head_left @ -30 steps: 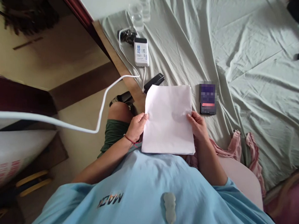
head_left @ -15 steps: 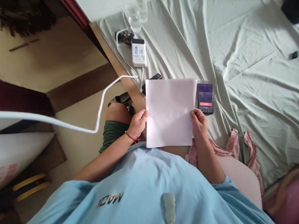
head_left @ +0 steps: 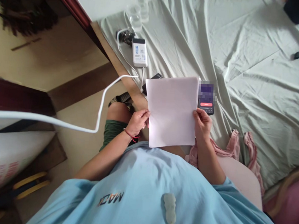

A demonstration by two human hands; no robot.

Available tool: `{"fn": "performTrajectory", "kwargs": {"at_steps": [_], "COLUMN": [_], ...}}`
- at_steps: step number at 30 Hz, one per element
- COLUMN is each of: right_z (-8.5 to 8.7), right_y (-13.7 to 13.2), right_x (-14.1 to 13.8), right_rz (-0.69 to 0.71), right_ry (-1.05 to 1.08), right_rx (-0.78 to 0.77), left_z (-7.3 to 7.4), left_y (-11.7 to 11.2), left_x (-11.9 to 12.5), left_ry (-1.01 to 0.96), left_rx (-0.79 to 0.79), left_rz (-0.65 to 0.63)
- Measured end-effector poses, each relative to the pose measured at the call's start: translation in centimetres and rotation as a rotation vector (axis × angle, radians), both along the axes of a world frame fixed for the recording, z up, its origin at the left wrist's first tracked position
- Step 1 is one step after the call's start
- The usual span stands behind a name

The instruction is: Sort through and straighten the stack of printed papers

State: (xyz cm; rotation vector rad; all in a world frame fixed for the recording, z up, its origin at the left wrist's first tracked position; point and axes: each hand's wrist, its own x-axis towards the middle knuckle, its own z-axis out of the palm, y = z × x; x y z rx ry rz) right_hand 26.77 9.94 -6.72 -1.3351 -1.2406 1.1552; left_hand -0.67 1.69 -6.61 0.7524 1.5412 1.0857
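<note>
A blank white sheet of paper (head_left: 173, 113) is held up in front of my lap, spread nearly flat between both hands. Whether it is one sheet or several I cannot tell. My left hand (head_left: 139, 122) pinches its left edge between thumb and fingers, and a red cord circles that wrist. On the opposite edge, my right hand (head_left: 202, 122) pinches the paper at about the same height. Just beyond the right hand lies a phone (head_left: 206, 103) with its screen lit, partly blurred. The paper partly covers a small black box (head_left: 156, 76).
A white power bank (head_left: 140, 53) with a white cable (head_left: 100, 113) lies on the pale green sheet (head_left: 182, 37). Clear cups (head_left: 136, 19) stand behind it. Pink cloth (head_left: 233, 145) lies at right; a white sack (head_left: 18, 155) is at lower left.
The paper and both hands have shifted slightly to the right. Its upper right corner now sits a little higher, close to the phone. Both hands keep their grip.
</note>
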Motion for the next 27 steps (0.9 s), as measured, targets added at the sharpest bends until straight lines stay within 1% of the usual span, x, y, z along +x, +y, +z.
{"fn": "performTrajectory", "kwargs": {"at_steps": [2, 5, 7, 9, 11, 13, 15, 18, 21, 27], "right_z": [0.1, 0.2, 0.2, 0.2, 0.3, 0.5, 0.7, 1.0, 0.9, 0.6], "right_y": [0.1, 0.2, 0.2, 0.2, 0.1, 0.0, 0.0, -0.1, -0.1, -0.2], "right_x": [0.2, 0.3, 0.3, 0.2, 0.1, 0.0, -0.1, -0.2, -0.2, -0.2], "right_rz": [0.007, 0.007, 0.007, 0.016, 0.017, -0.001, -0.021, -0.027, -0.007, 0.025], "right_ry": [0.010, 0.023, 0.040, 0.026, -0.066, -0.212, -0.350, -0.501, -0.590, -0.664], "right_rx": [0.001, -0.010, -0.024, -0.025, 0.004, 0.060, 0.133, 0.229, 0.266, 0.297], "left_z": [0.7, 1.6, 1.7, 1.6, 1.3, 1.1, 1.1, 1.2, 1.1, 1.2], "left_y": [0.3, 0.5, 0.5, 0.4, 0.4, 0.5, 0.6, 0.9, 0.9, 0.9], "left_x": [-0.2, -0.3, -0.3, -0.1, 0.0, 0.2, 0.4, 0.5, 0.4, 0.5], "left_ry": [-0.043, -0.048, -0.041, -0.020, 0.020, 0.057, 0.081, 0.117, 0.148, 0.186], "left_rx": [-0.016, -0.007, 0.004, 0.010, 0.005, -0.009, -0.022, -0.028, -0.022, -0.017], "left_rz": [-0.036, -0.066, -0.077, -0.087, -0.092, -0.087, -0.081, -0.084, -0.095, -0.095]}}
